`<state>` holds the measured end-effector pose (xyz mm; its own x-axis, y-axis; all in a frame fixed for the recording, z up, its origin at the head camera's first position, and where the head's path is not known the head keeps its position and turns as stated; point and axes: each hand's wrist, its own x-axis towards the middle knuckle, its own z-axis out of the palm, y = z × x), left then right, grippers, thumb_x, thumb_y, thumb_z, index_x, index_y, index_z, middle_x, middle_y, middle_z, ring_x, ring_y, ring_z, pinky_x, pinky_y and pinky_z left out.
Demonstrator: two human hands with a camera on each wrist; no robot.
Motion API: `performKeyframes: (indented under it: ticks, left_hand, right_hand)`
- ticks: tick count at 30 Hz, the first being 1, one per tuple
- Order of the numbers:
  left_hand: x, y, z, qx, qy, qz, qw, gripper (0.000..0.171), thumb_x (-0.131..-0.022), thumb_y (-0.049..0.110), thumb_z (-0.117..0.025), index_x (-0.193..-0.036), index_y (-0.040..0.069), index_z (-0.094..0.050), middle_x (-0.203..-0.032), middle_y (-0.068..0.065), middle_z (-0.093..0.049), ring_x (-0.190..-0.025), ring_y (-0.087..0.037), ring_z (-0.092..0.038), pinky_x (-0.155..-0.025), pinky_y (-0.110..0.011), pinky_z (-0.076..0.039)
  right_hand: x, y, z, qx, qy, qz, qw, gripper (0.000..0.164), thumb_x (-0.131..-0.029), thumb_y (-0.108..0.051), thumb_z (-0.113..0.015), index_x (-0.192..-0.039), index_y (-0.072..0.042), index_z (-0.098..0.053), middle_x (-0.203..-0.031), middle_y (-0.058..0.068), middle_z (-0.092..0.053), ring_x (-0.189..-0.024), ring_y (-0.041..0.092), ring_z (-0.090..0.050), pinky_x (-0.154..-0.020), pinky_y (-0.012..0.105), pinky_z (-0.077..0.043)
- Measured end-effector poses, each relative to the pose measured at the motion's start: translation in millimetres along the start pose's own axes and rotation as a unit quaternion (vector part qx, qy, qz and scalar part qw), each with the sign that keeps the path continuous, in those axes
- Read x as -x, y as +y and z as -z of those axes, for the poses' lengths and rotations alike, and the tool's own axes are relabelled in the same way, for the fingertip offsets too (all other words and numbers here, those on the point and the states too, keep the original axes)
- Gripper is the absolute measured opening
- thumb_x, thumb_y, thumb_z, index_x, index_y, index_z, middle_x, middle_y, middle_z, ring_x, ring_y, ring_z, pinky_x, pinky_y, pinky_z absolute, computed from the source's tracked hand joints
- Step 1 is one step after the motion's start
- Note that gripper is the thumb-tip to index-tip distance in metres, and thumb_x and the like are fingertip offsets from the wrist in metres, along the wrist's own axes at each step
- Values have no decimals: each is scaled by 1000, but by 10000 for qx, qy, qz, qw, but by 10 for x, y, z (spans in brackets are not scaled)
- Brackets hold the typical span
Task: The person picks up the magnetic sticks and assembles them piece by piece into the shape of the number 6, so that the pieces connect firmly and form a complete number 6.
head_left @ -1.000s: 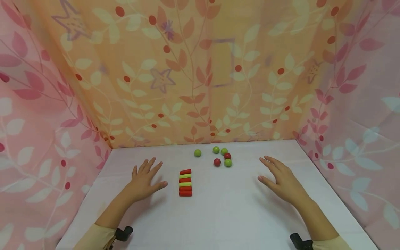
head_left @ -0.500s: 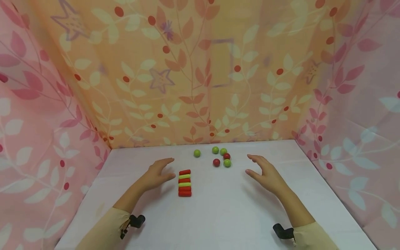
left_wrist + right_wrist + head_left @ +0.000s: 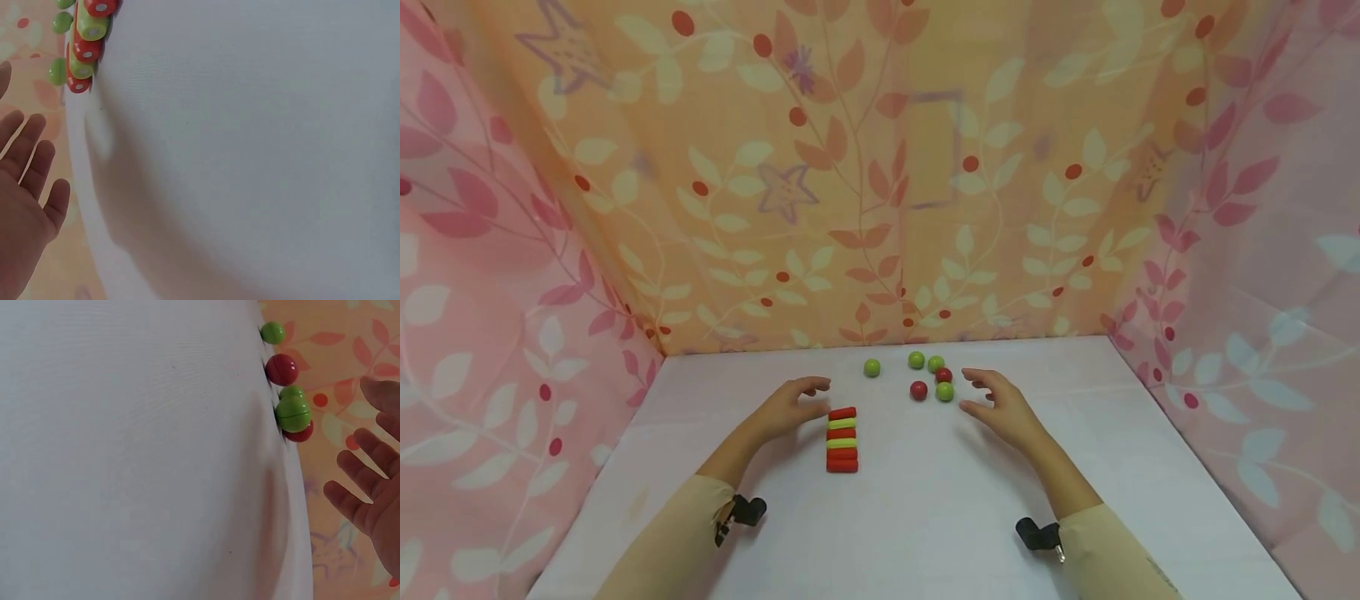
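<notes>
1. Landmark: a row of six short rods (image 3: 842,439) on a white table (image 3: 917,533). From the far end towards the person: red, yellow-green, red, yellow-green, red, red. They lie crosswise, side by side, with smooth, plain surfaces.
2. Left of the row, a beige sleeve (image 3: 662,542) with a black device (image 3: 748,510) at its cuff leads to the left hand (image 3: 790,408). Relaxed and holding nothing, the hand hovers beside the row's far end, thumb nearest.
3. Beyond the row, slightly right, sits a lone green ball (image 3: 872,367).
4. Further right, also beyond the row, is a loose cluster of five glossy balls: three green, two dark red (image 3: 918,390).
5. Well right of the row, just beside that cluster, the right hand (image 3: 1006,410) hovers with fingers gently bent, grasping nothing.
6. Behind the row and table hangs leafy patterned cloth (image 3: 850,125), orange at the back, pink at the sides.
7. The left wrist view alone reveals a pale spot on the rods' ends, and a gap between hand and row.
8. The right wrist view alone shows thin seams on some balls; the row is outside it.
</notes>
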<state>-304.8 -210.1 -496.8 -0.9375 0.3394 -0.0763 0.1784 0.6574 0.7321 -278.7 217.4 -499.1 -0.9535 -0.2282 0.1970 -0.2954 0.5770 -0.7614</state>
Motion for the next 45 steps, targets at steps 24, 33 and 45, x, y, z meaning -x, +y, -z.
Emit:
performKeyframes:
  ticks: [24,33,45]
  left_hand:
    - [-313,-114,-156,274,-542,255,9978,30,-94,17,-75,-124,17,-73,-118,1,-68,-103,-20,-57,-92,-35,-52]
    - [-324,-66,-186,220,-643,384,9969,22,-96,16,-73,-117,19,-76,-112,1,-68,-101,-20,-57,-89,-34,-53]
    - [-324,-25,-198,-124,-558,451,9973,20,-96,16,-73,-116,18,-75,-112,1,-67,-101,-20,-58,-92,-37,-54]
  right_hand:
    - [-368,178,-299,-363,-183,-600,9974,52,-91,-16,-78,-139,-11,-61,-137,9,-60,-124,31,-56,-106,52,-45]
    - [-396,254,-374,-397,-136,-766,9962,49,-91,-18,-79,-136,-11,-62,-137,7,-60,-124,30,-55,-108,51,-43]
    - [-428,224,-436,-92,21,-906,9958,41,-87,-15,-82,-126,-13,-68,-131,8,-64,-124,29,-57,-110,51,-43]
